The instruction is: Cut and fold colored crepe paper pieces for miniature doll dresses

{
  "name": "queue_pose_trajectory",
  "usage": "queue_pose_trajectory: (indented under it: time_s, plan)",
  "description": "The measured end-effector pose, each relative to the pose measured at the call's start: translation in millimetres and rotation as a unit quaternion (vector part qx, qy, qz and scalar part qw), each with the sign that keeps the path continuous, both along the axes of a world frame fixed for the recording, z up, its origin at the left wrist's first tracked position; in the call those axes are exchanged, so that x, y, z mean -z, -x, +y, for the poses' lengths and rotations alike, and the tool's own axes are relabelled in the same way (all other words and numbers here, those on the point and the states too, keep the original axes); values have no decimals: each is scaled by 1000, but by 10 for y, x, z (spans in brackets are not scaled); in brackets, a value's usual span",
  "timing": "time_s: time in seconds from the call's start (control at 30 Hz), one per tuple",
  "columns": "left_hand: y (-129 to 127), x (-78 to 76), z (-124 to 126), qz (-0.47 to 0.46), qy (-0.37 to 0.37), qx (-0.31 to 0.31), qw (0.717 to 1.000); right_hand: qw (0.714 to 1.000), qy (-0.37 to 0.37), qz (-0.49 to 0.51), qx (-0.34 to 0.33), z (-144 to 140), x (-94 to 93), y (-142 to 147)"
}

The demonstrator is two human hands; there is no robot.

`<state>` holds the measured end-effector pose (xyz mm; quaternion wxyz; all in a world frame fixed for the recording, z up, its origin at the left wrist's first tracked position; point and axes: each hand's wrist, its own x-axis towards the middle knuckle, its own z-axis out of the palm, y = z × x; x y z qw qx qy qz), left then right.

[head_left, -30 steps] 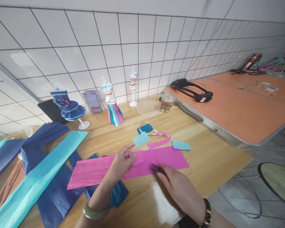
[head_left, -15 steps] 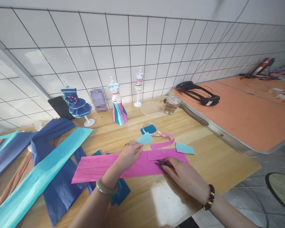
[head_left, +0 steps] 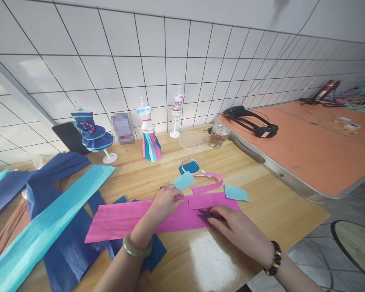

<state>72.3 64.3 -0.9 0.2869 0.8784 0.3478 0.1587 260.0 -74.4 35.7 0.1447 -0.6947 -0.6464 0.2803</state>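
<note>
A long pink crepe paper sheet [head_left: 121, 219] lies across the wooden table [head_left: 261, 202]. My left hand [head_left: 166, 200] presses flat on its upper edge, fingers pointing right, beside a smaller pink strip [head_left: 211, 199] lying on top of it. My right hand [head_left: 240, 231] grips small dark scissors [head_left: 209, 215] whose blades rest on the pink sheet, pointing left. A curled pink strip [head_left: 211, 184] and two light blue paper pieces [head_left: 184, 180] [head_left: 235, 193] lie just beyond.
Turquoise [head_left: 45, 231] and dark blue [head_left: 67, 251] crepe sheets cover the table's left. Three small dress mannequins [head_left: 93, 136] [head_left: 150, 140] [head_left: 176, 109] stand by the tiled wall. A tape ring [head_left: 190, 166], clear lid [head_left: 193, 140] and glass [head_left: 219, 135] sit behind. An orange table [head_left: 316, 142] adjoins at right.
My left hand laid down the small pink piece it was pinching and now presses flat on the sheet. My right hand with the scissors stayed roughly in place.
</note>
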Motion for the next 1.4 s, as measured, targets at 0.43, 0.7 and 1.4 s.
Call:
queue_pose_trajectory:
  time_s: [0.43,0.7,1.4]
  plan:
    - [-2,8,21,-41,12,2,999,984,-64,94,139,378,298,-286]
    - [14,-21,-55,-82,44,-10,996,979,-90,127,130,383,203,-186]
    - [-75,-27,-108,-34,45,16,998,985,-78,117,95,363,86,-295]
